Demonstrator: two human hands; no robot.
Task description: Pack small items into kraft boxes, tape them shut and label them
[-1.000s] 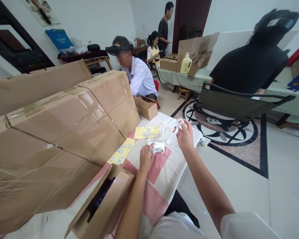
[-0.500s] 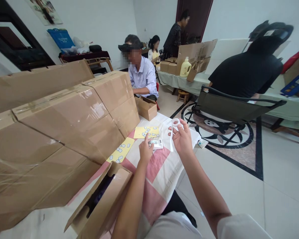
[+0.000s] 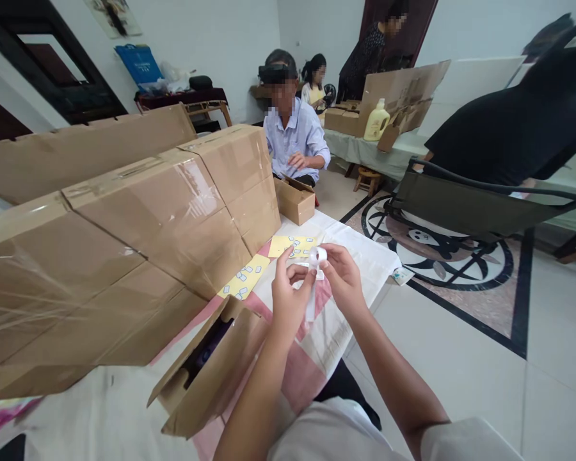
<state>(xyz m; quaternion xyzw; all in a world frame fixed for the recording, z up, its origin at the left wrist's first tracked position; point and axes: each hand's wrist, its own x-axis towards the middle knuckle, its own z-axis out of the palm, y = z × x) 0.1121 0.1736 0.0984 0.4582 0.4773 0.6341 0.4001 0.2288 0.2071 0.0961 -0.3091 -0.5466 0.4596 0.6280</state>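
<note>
A small roll of whitish, translucent tape is up off the table, with a loose strip hanging down from it. My right hand grips the roll from the right between thumb and fingers. From the left, my left hand has its thumb against the roll and strip, its index finger raised and bent. Beneath the hands, a yellow sheet with blue-outlined labels lies on the pink and white cloth. A second yellow sheet lies closer to me. The white packet under the hands is mostly hidden.
Stacked, taped cardboard boxes form a wall on the left. An open carton with something dark purple inside stands by my left forearm. Another carton sits at the far table end, before a seated person. A folding chair is at right.
My left hand has lifted from the white packet to the tape roll. My right hand has brought the roll lower and to the left. The view has shifted a little.
</note>
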